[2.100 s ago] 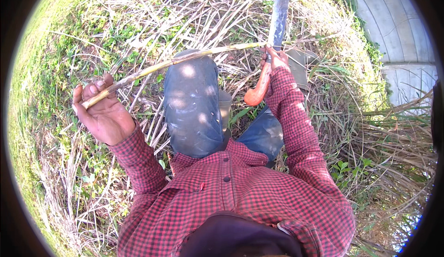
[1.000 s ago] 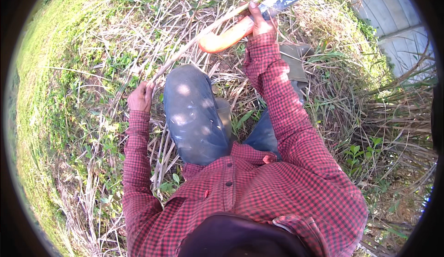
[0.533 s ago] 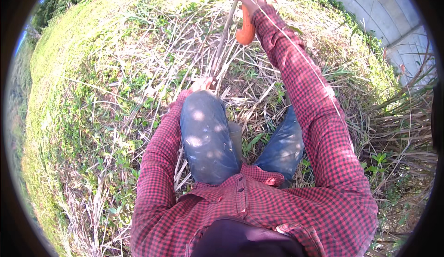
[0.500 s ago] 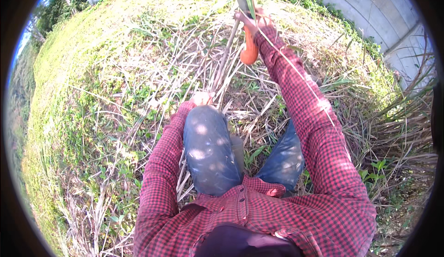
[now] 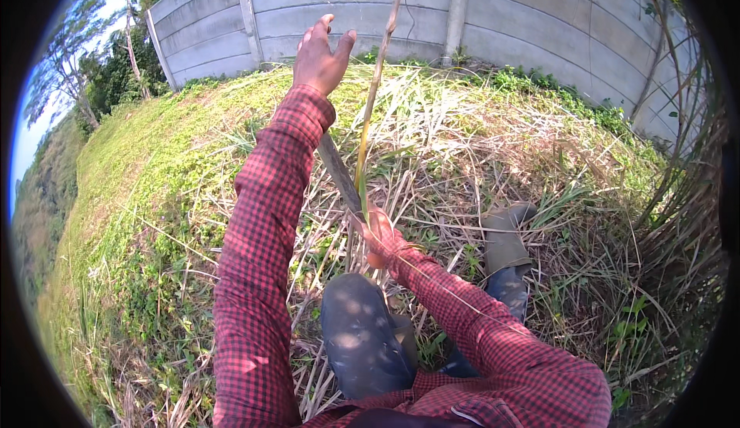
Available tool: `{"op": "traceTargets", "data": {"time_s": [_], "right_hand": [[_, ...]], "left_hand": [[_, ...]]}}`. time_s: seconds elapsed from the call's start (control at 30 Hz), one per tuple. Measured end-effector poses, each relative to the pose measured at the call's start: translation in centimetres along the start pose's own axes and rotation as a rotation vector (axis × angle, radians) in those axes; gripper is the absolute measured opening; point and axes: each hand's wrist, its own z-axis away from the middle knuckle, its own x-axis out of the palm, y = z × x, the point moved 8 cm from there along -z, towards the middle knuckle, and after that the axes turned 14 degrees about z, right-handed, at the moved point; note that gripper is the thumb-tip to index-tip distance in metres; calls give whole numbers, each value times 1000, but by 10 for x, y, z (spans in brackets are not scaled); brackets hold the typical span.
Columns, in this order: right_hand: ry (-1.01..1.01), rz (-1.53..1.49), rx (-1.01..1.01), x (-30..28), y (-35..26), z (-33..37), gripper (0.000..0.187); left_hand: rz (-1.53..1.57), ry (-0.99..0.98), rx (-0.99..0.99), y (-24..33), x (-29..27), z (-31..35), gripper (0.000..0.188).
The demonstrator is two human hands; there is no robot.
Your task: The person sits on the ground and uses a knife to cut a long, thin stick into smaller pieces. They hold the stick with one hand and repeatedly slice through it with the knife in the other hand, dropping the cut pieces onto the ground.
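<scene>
My left hand point(image 5: 320, 57) is raised at the upper middle, palm turned away, fingers and thumb apart with nothing in them. Just right of it rises a long dry cane-like stalk point(image 5: 373, 97), whose green-yellow lower end comes down to my right hand. My right hand point(image 5: 378, 235) is closed round the orange handle of a machete point(image 5: 339, 172), low in front of my left knee. The dark blade points up and left, its far end hidden behind my left forearm. Whether the right hand also grips the stalk cannot be told.
Cut dry stalks point(image 5: 432, 112) and green weeds cover the sloping ground. A grey concrete panel wall point(image 5: 347, 4) runs across the back. Tall grass point(image 5: 678, 220) stands at the right. My bent left knee point(image 5: 358, 335) and right rubber boot point(image 5: 505, 239) are below.
My left hand has gone from beside my knee up to the upper middle and opened. My right hand has drawn the machete back toward me. The view has tilted up, showing more wall.
</scene>
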Motion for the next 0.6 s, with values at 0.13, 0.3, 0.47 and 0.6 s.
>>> {"op": "traceTargets", "data": {"time_s": [0.13, 0.3, 0.47, 0.6], "right_hand": [[113, 710, -369, 18, -43, 30, 43], [-79, 270, -71, 8, -49, 12, 43], [-238, -66, 48, 12, -53, -4, 40], [-333, -249, -72, 10, -45, 15, 35]], "left_hand": [[-171, -158, -235, -51, 38, -21, 83], [577, -264, -658, -77, 75, -10, 43], [797, -113, -588, -108, 25, -15, 29], [659, 112, -560, -149, -106, -8, 28]]}}
